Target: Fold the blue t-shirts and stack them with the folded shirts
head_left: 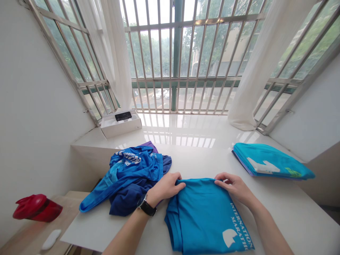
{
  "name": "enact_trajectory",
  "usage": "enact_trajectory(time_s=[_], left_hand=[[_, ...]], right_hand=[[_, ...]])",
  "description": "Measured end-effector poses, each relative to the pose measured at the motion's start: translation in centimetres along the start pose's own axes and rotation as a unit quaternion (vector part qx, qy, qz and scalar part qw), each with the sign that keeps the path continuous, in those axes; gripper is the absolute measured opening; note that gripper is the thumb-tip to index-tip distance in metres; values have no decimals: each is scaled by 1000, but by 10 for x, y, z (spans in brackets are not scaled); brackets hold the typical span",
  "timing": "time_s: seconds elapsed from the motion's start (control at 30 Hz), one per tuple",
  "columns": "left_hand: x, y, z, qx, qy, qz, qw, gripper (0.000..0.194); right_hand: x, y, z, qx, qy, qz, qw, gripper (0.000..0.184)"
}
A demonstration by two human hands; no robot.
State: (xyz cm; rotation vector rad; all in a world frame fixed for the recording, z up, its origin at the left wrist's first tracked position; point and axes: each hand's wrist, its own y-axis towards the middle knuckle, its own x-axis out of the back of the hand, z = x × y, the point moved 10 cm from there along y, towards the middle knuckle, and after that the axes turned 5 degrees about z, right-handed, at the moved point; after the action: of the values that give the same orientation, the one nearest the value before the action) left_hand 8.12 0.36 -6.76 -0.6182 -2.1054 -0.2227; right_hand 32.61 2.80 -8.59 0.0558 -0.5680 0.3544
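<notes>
A teal T-shirt (204, 212) with white lettering lies partly folded on the white tabletop in front of me. My left hand (167, 186) pinches its far left corner, and a black watch is on that wrist. At the far right corner, my right hand (233, 187) grips the cloth edge between thumb and fingers. Beside my left hand sits a crumpled heap of blue shirts (135, 173), with a bit of purple cloth behind. To the right is a neat stack of folded shirts (271, 161), a bright turquoise one on top.
A white box (120, 128) with a black phone (123, 116) on it stands on the sill, left of centre. A red bag-like item (38, 208) and a white computer mouse (51, 239) rest on a lower wooden surface at left. White curtains (247, 88) hang by the barred window.
</notes>
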Motion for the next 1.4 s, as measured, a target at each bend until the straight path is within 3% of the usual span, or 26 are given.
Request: enact_trajectory(time_s=[0.8, 1.4], left_hand=[[7, -3, -3, 14, -28, -2, 1000, 24], [7, -3, 13, 46, -2, -18, 999, 23]], right_hand=[[-10, 7, -20, -30, -87, -1, 996, 43], [-7, 9, -25, -57, -123, -28, 990, 45]])
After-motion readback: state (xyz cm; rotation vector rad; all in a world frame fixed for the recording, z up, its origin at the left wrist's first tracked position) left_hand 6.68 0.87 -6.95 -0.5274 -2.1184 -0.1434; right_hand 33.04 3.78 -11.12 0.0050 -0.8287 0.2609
